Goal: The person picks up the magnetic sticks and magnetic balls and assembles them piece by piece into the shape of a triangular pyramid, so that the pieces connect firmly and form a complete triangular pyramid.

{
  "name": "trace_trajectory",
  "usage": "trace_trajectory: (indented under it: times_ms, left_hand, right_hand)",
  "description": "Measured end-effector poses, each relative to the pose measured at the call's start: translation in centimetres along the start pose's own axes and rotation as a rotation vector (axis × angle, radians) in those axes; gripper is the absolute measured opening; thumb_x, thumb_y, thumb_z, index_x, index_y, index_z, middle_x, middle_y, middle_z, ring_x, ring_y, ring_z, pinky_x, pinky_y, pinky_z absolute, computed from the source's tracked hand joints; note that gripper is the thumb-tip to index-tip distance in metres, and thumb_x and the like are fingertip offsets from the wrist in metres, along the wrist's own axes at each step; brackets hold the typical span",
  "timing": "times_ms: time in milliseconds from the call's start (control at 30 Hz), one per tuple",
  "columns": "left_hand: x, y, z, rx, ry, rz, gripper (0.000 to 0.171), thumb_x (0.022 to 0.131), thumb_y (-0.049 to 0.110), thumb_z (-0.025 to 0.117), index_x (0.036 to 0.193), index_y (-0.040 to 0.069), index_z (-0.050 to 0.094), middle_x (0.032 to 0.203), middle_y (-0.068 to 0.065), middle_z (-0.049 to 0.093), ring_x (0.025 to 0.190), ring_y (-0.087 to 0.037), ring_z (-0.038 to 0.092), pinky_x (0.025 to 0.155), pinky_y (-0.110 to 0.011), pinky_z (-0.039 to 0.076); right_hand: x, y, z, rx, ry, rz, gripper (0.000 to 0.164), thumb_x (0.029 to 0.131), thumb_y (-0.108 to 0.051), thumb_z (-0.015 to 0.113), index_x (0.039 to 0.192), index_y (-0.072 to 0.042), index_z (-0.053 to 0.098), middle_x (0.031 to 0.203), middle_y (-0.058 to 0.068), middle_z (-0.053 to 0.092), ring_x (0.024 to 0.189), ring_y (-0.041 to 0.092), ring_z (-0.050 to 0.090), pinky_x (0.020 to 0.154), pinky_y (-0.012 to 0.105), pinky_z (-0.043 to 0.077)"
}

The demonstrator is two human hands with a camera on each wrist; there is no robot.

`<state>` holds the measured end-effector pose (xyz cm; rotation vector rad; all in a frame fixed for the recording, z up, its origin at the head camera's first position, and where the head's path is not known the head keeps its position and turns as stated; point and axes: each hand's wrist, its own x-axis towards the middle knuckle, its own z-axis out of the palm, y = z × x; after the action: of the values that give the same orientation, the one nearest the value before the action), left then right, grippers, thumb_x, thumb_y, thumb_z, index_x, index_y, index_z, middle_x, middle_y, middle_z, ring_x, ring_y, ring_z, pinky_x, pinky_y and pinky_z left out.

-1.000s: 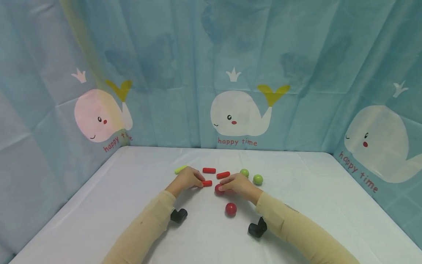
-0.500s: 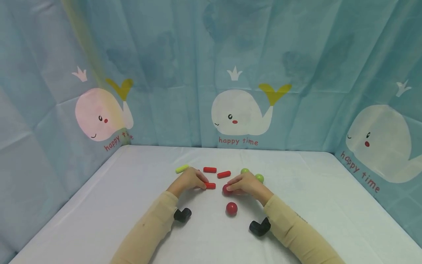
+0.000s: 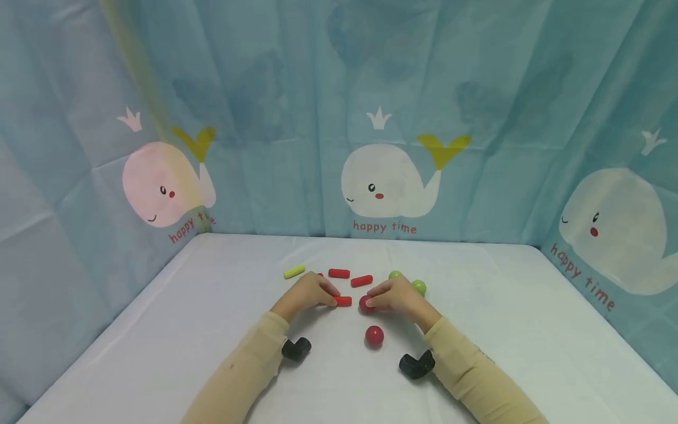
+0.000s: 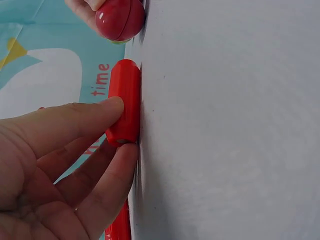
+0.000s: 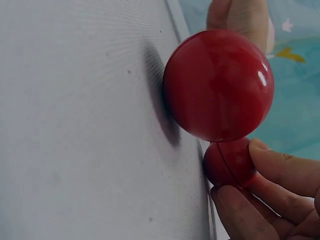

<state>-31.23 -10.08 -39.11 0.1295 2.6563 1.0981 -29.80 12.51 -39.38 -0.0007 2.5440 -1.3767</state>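
Note:
In the head view my left hand (image 3: 309, 292) pinches one end of a short red cylinder (image 3: 344, 301) lying along the table. The left wrist view shows its thumb on the side of that cylinder (image 4: 126, 87) and a finger by its near end. Across from it, my right hand (image 3: 401, 295) holds a glossy red ball (image 3: 365, 304) between thumb and fingers. From the right wrist, this gripped ball (image 5: 229, 164) shows a thin seam line. A second red ball (image 3: 374, 336) sits nearer the body, in front of the right hand.
Behind the hands lie red cylinders (image 3: 339, 273), one of them mostly hidden by the left hand, and a yellow-green cylinder (image 3: 294, 271). Two green balls (image 3: 419, 287) rest behind the right hand, partly covered. A whale-print curtain (image 3: 265, 176) borders the white table (image 3: 212, 306).
My left hand has slid the red cylinder to the right and slightly nearer the body. My right hand has shifted right with its red ball, mostly in the first half second.

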Motion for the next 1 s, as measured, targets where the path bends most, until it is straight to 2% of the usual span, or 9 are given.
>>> trace_trajectory:
  times_ms: [200,533,1000]
  left_hand:
    - [0.19,-0.15,0.20,0.005,0.003,-0.003,0.013,0.083,0.020,0.080,0.095,0.018,0.079,0.098,0.000,0.070,0.090,-0.018,0.057,0.079,-0.031,0.053]
    - [0.06,0.00,0.05,-0.009,-0.020,0.076,0.010,0.083,0.020,0.079,0.093,0.019,0.081,0.100,0.002,0.070,0.097,-0.018,0.055,0.081,-0.032,0.052]
    - [0.19,0.09,0.53,-0.017,-0.020,0.080,0.011,0.084,0.022,0.079,0.094,0.020,0.081,0.097,0.002,0.072,0.098,-0.018,0.056,0.083,-0.032,0.053]
  right_hand:
    - [0.00,0.28,-0.10,0.007,-0.003,0.002,0.028,0.082,-0.020,0.082,0.107,-0.009,0.078,0.100,0.005,0.077,0.085,0.013,0.071,0.080,0.028,0.059]
    - [0.01,0.28,-0.13,-0.001,0.005,-0.022,0.028,0.081,-0.021,0.082,0.106,-0.010,0.078,0.099,0.005,0.077,0.083,0.012,0.068,0.076,0.027,0.057]
    - [-0.09,0.28,0.00,-0.005,0.012,-0.029,0.025,0.082,-0.020,0.081,0.104,-0.009,0.079,0.097,0.004,0.077,0.083,0.013,0.066,0.074,0.026,0.056]
